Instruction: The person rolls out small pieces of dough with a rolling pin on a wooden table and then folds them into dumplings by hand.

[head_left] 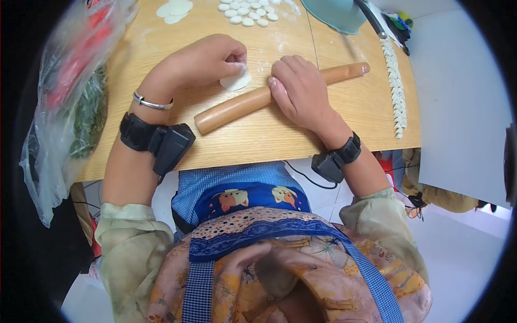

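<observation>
My left hand (pixel 218 58) pinches the edge of a thin, round dough wrapper (pixel 237 81), which lies on the wooden table (pixel 161 134). Under my right hand (pixel 298 89) is a wooden rolling pin (pixel 231 111), lying at a slant with its near end to the left; my fingers are wrapped over its middle. The wrapper is just beyond the pin, close to it. Farther back are several small, flattened dough pieces (pixel 247 21). A few rolled wrappers (pixel 175 9) lie overlapped at the back left.
A plastic bag of leafy greens (pixel 89 116) lies along the left edge. At the back right stands a light green bowl (pixel 336 19), with a dark handle (pixel 370 19) beside it. A long row of pleated dough pieces (pixel 396 89) runs along the right edge. Flour dusts the tabletop.
</observation>
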Available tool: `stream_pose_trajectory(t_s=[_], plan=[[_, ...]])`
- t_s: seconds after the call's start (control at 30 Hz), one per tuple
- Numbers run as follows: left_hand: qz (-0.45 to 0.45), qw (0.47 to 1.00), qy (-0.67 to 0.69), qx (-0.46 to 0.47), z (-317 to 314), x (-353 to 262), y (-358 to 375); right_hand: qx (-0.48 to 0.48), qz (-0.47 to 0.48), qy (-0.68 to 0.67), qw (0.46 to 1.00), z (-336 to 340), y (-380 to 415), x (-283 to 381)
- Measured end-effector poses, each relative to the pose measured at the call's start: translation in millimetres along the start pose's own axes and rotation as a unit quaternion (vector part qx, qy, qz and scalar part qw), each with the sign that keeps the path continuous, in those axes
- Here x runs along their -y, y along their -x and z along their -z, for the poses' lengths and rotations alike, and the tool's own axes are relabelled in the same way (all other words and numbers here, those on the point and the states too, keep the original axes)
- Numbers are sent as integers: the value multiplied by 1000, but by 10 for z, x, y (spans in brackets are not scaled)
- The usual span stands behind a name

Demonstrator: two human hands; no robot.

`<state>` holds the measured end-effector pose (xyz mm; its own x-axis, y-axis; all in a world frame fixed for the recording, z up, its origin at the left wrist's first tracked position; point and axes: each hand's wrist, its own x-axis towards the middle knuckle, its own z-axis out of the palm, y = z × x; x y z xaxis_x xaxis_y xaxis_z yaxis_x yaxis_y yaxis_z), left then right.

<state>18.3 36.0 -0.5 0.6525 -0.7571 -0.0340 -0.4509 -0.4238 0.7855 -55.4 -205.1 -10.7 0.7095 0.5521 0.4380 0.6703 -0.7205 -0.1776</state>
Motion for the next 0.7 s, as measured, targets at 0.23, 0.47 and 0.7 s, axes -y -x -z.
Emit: stream_pose_trajectory(t_s=[0.23,0.47,0.7], plan=[[-22,997,-55,-47,0,58,-39,24,-8,1,1000,-174,-385,-174],[1,996,-67,-53,-4,66,-10,71,-63,-28,995,-273,-793,-251],[29,998,-42,-39,35,-16,21,36,-72,-15,997,-246,-562,-157]])
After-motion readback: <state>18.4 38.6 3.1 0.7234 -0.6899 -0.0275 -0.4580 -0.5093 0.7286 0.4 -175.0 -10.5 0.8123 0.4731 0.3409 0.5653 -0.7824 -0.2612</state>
